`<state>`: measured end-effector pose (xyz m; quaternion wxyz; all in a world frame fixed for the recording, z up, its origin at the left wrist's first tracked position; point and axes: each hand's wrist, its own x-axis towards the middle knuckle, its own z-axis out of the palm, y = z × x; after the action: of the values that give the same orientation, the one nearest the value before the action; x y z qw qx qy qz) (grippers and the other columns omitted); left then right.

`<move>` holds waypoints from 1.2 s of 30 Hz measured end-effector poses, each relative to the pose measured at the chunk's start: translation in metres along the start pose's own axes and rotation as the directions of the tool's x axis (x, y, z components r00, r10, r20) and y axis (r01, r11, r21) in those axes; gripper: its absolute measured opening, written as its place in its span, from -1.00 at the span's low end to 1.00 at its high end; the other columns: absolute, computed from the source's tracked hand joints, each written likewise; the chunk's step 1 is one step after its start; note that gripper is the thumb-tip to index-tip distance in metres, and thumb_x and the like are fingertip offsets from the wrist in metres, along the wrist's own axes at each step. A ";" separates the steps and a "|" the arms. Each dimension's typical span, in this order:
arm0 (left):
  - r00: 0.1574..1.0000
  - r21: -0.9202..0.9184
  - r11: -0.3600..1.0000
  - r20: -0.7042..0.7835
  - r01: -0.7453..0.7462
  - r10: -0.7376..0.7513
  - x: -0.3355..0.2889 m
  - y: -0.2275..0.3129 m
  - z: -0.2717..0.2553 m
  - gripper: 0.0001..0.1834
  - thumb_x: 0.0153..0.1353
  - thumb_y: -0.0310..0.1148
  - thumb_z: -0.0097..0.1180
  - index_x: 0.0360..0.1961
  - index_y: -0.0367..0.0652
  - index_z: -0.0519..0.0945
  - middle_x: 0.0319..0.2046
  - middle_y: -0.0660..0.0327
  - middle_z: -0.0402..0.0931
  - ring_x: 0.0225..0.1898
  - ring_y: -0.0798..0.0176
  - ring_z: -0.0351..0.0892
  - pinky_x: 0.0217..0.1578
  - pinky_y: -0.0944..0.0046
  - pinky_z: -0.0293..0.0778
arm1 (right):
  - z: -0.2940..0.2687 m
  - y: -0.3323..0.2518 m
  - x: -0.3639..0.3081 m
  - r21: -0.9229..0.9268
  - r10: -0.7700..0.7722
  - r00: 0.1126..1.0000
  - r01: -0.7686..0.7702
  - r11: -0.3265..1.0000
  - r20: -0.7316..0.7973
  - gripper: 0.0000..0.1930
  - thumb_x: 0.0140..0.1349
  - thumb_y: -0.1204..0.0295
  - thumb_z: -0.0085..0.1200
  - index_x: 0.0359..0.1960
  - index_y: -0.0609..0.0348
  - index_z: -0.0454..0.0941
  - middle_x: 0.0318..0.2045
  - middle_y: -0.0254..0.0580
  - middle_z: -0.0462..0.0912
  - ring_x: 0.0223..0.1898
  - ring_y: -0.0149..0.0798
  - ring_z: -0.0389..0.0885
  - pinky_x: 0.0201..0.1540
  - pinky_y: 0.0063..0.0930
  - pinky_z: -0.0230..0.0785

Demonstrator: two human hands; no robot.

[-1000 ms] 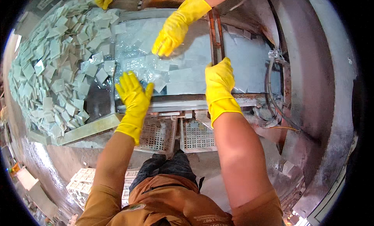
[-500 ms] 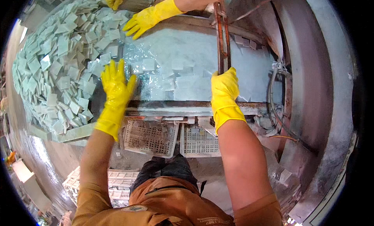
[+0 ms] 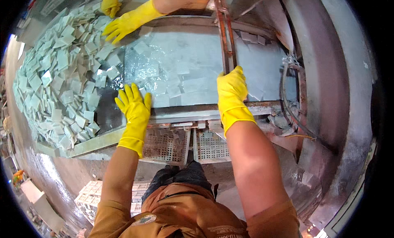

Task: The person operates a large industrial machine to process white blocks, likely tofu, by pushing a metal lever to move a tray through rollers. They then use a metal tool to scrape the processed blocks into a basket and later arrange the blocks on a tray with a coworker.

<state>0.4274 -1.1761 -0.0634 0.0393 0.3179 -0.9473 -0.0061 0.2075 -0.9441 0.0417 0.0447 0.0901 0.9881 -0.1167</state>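
My left hand (image 3: 135,105), in a yellow rubber glove, is open with fingers spread at the near left edge of the wet bed (image 3: 197,45). Its fingertips are close to a few thin, square, pale green tiles. My right hand (image 3: 232,90), also gloved, is closed around the near end of a rusty metal bar (image 3: 225,36) that spans the bed. Thin pale tiles (image 3: 193,84) lie flat and partly overlapping on the bed between my hands. A big heap of similar tiles (image 3: 61,82) is piled to the left.
Across the bed are a co-worker's gloved hands: one (image 3: 127,23) reaches over the heap's edge, another (image 3: 111,4) is farther back. Perforated plastic baskets (image 3: 165,144) stand below the near rail (image 3: 184,113). A hose (image 3: 285,94) hangs at the right end.
My left hand has moved from the tiles beside the heap toward me, to the bed's near edge. The co-worker's nearer hand has shifted left. My right hand keeps its grip on the bar.
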 end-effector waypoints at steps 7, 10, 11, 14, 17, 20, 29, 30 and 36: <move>0.996 -0.094 0.993 -0.050 -0.077 0.072 -0.012 0.039 -0.008 -0.09 0.34 0.20 0.12 0.51 -0.22 0.27 0.45 -0.30 0.20 0.48 -0.45 0.10 0.46 -0.43 -0.19 | 0.005 -0.004 -0.003 -0.006 -0.008 0.999 0.008 1.000 -0.046 -0.49 0.17 0.16 0.27 0.10 0.16 0.55 -0.06 0.13 0.73 -0.01 0.18 0.71 0.05 0.02 0.56; 0.980 -0.197 0.960 -0.051 -0.200 0.193 -0.021 0.035 -0.012 -0.20 0.34 0.02 0.17 0.49 -0.17 0.32 0.43 -0.26 0.26 0.44 -0.45 0.17 0.47 -0.37 -0.11 | 0.007 0.000 0.001 -0.015 -0.022 0.998 0.021 1.000 -0.062 -0.49 0.18 0.16 0.27 0.10 0.16 0.56 -0.06 0.13 0.72 0.00 0.17 0.71 0.06 0.01 0.56; 0.974 -0.215 0.950 -0.059 -0.225 0.217 -0.026 0.035 -0.012 -0.21 0.34 0.00 0.17 0.49 -0.17 0.33 0.43 -0.25 0.26 0.43 -0.45 0.18 0.46 -0.37 -0.09 | 0.009 0.000 0.002 -0.026 -0.022 0.998 0.020 0.999 -0.066 -0.49 0.18 0.16 0.27 0.10 0.17 0.56 -0.06 0.13 0.72 0.00 0.17 0.71 0.06 0.01 0.55; 0.970 -0.253 0.938 -0.098 -0.239 0.221 -0.029 0.027 -0.013 -0.25 0.32 -0.05 0.19 0.46 -0.17 0.37 0.42 -0.24 0.29 0.40 -0.43 0.23 0.45 -0.33 0.00 | 0.007 -0.002 -0.001 -0.030 0.000 0.999 -0.002 1.000 -0.051 -0.47 0.18 0.14 0.27 0.12 0.17 0.55 -0.04 0.11 0.72 0.02 0.15 0.71 0.08 0.01 0.55; 0.977 -0.218 0.969 -0.204 -0.114 0.070 -0.002 0.011 -0.002 -0.25 0.30 -0.08 0.19 0.44 -0.21 0.37 0.41 -0.27 0.28 0.37 -0.41 0.27 0.44 -0.30 0.06 | 0.008 0.002 0.001 -0.041 -0.019 0.997 0.016 0.999 -0.071 -0.45 0.19 0.12 0.28 0.14 0.16 0.53 -0.03 0.09 0.72 0.02 0.15 0.71 0.08 0.00 0.55; 0.974 -0.048 0.998 -0.228 -0.028 0.017 0.033 -0.027 0.013 -0.19 0.32 0.04 0.15 0.47 -0.21 0.33 0.42 -0.29 0.25 0.42 -0.40 0.22 0.45 -0.35 -0.02 | 0.006 -0.002 0.000 -0.027 0.017 1.000 -0.017 0.999 -0.006 -0.46 0.19 0.12 0.28 0.13 0.15 0.54 -0.03 0.09 0.72 0.01 0.16 0.71 0.08 0.00 0.55; 0.997 -0.090 0.994 -0.060 -0.057 0.052 0.029 0.001 0.012 -0.05 0.29 0.22 0.16 0.53 -0.16 0.24 0.49 -0.25 0.14 0.50 -0.37 0.09 0.48 -0.36 -0.15 | 0.003 -0.005 -0.001 -0.032 0.030 0.999 -0.031 0.999 -0.020 -0.49 0.19 0.14 0.29 0.09 0.14 0.54 -0.04 0.08 0.72 0.02 0.15 0.70 0.09 0.00 0.55; 0.996 -0.122 0.990 -0.052 -0.075 0.070 0.023 0.011 0.012 -0.05 0.28 0.22 0.17 0.53 -0.16 0.24 0.49 -0.24 0.15 0.49 -0.37 0.11 0.47 -0.37 -0.14 | 0.004 -0.005 -0.001 -0.030 0.030 0.999 -0.030 0.999 -0.018 -0.49 0.19 0.13 0.29 0.09 0.14 0.54 -0.04 0.08 0.72 0.02 0.15 0.70 0.09 0.01 0.55; 0.991 -0.198 0.974 -0.090 -0.113 0.096 0.013 0.037 0.009 -0.15 0.30 0.10 0.15 0.50 -0.15 0.30 0.47 -0.25 0.20 0.46 -0.44 0.13 0.47 -0.41 -0.16 | 0.003 -0.008 -0.003 -0.028 0.025 0.999 -0.026 0.999 -0.033 -0.51 0.18 0.15 0.28 0.07 0.15 0.55 -0.06 0.09 0.72 0.00 0.17 0.71 0.08 0.03 0.55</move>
<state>0.3944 -1.1549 -0.0700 0.1094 0.2619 -0.9549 -0.0877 0.2090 -0.9526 0.0410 0.0315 0.1038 0.9890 -0.1009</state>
